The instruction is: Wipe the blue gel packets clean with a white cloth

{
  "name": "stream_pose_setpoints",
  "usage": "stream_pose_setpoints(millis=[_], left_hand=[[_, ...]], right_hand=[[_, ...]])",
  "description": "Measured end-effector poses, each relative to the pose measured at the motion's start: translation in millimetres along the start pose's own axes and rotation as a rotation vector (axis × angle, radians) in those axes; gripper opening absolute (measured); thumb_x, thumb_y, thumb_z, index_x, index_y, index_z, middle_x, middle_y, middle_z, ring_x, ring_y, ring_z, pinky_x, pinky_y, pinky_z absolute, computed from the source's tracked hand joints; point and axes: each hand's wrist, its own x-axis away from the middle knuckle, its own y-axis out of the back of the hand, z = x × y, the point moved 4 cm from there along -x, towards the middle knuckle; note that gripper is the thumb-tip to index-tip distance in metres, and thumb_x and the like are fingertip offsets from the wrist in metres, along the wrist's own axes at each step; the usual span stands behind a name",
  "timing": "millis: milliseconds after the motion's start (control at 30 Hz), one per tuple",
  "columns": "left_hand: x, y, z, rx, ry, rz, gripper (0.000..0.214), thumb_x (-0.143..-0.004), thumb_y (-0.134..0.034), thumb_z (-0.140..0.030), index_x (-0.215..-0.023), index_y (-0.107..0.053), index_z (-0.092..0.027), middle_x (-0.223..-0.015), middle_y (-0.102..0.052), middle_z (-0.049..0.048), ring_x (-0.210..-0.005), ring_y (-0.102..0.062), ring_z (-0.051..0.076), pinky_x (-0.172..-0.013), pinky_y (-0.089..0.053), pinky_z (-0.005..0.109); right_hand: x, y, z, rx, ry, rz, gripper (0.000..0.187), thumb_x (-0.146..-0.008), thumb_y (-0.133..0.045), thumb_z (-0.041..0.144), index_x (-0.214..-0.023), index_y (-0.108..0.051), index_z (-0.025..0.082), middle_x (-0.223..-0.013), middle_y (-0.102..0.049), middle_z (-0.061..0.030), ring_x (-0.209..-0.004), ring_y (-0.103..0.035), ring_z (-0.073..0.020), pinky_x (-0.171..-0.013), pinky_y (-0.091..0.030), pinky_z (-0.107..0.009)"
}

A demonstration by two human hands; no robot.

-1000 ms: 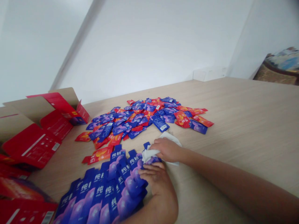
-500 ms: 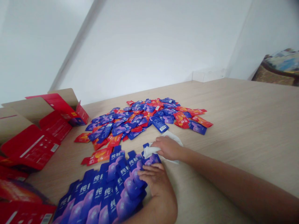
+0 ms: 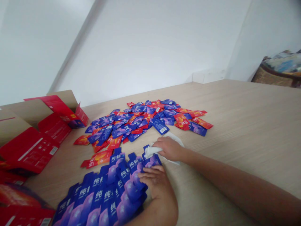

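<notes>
My right hand (image 3: 170, 149) grips a crumpled white cloth (image 3: 150, 152), whose other end spreads under the palm onto the table. The cloth lies against the top corner of a long overlapping row of blue and purple sachets (image 3: 103, 194) with white Chinese lettering. My left hand (image 3: 154, 182) presses down on that row, fingers curled over its edge. Its lower part runs out of the picture. A loose heap of blue and red sachets (image 3: 141, 119) lies beyond both hands. A single red-orange sachet (image 3: 98, 158) sits at the row's far edge.
The light wooden table (image 3: 235, 125) stretches right and back to a white wall. Open red and cardboard boxes (image 3: 30, 141) lie at the left, with more red packaging (image 3: 21, 201) near the bottom left corner. A patterned soft furnishing (image 3: 277, 70) shows at the far right.
The view has drifted slightly, shifting everything a little left. My right hand has shifted slightly on the cloth, and my left hand stays on the sachets.
</notes>
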Motion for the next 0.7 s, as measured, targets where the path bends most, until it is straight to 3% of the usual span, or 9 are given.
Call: stream_pose_setpoints(millis=[100, 200, 300, 400, 500, 600, 700], left_hand=[[-1.2, 0.8, 0.1, 0.002, -0.020, 0.012, 0.036, -0.076, -0.039, 0.002, -0.101, -0.064, -0.006, -0.101, -0.067, 0.0254, -0.088, -0.065, 0.036, -0.069, -0.052, 0.045], [-2.4, 2.8, 2.7, 0.001, 0.008, 0.021, 0.036, -0.076, -0.039, 0.002, -0.101, -0.064, -0.004, -0.095, -0.069, 0.0244, -0.084, -0.066, 0.034, -0.071, -0.051, 0.046], [-1.9, 3.7, 3.5, 0.033, 0.012, 0.023, 0.036, -0.076, -0.039, 0.003, -0.101, -0.064, -0.003, -0.096, -0.068, 0.0252, -0.086, -0.066, 0.035, -0.072, -0.051, 0.046], [-0.7, 3.0, 2.4, 0.051, -0.009, 0.013, 0.036, -0.076, -0.039, 0.004, -0.100, -0.064, -0.005, -0.100, -0.067, 0.0253, -0.088, -0.065, 0.036, -0.070, -0.052, 0.046], [-0.7, 1.7, 2.3, 0.023, -0.001, 0.004, 0.036, -0.075, -0.040, 0.004, -0.100, -0.064, -0.006, -0.099, -0.068, 0.0237, -0.087, -0.065, 0.034, -0.070, -0.053, 0.046], [-1.2, 0.4, 1.6, -0.003, -0.009, -0.006, 0.036, -0.076, -0.040, 0.002, -0.101, -0.064, -0.006, -0.096, -0.069, 0.0232, -0.086, -0.066, 0.034, -0.071, -0.053, 0.047], [-1.0, -1.4, 0.6, -0.036, -0.010, -0.007, 0.035, -0.077, -0.039, 0.001, -0.100, -0.064, -0.007, -0.097, -0.069, 0.0232, -0.086, -0.065, 0.035, -0.070, -0.053, 0.046]], right_hand=[[0.8, 4.6, 13.3, -0.044, 0.075, -0.040, 0.030, -0.081, -0.055, 0.022, -0.112, -0.057, 0.020, -0.097, -0.057, -0.0060, -0.093, -0.050, -0.0191, -0.080, -0.034, -0.030], [1.2, -0.4, 27.1, -0.071, 0.166, 0.054, 0.025, -0.081, -0.056, 0.025, -0.105, -0.059, 0.021, -0.095, -0.057, -0.0043, -0.088, -0.051, -0.0179, -0.078, -0.034, -0.029], [0.4, -5.1, 20.8, -0.037, 0.112, 0.103, 0.021, -0.082, -0.055, 0.025, -0.101, -0.060, 0.021, -0.094, -0.058, -0.0045, -0.088, -0.052, -0.0181, -0.078, -0.034, -0.030], [-0.3, -1.8, 7.6, -0.007, 0.021, 0.032, 0.023, -0.084, -0.052, 0.024, -0.106, -0.059, 0.019, -0.095, -0.058, -0.0061, -0.091, -0.051, -0.0190, -0.079, -0.034, -0.030], [-0.3, 2.1, 8.5, -0.041, 0.061, -0.024, 0.028, -0.085, -0.050, 0.024, -0.111, -0.057, 0.019, -0.098, -0.057, -0.0067, -0.092, -0.051, -0.0185, -0.079, -0.034, -0.030], [-0.8, -0.9, 16.2, -0.057, 0.123, 0.062, 0.024, -0.083, -0.052, 0.026, -0.106, -0.060, 0.019, -0.093, -0.058, -0.0053, -0.086, -0.052, -0.0180, -0.076, -0.035, -0.029], [-1.2, -1.1, 16.0, -0.019, 0.073, 0.082, 0.023, -0.081, -0.055, 0.025, -0.102, -0.061, 0.019, -0.092, -0.058, -0.0058, -0.087, -0.052, -0.0192, -0.076, -0.034, -0.030]])
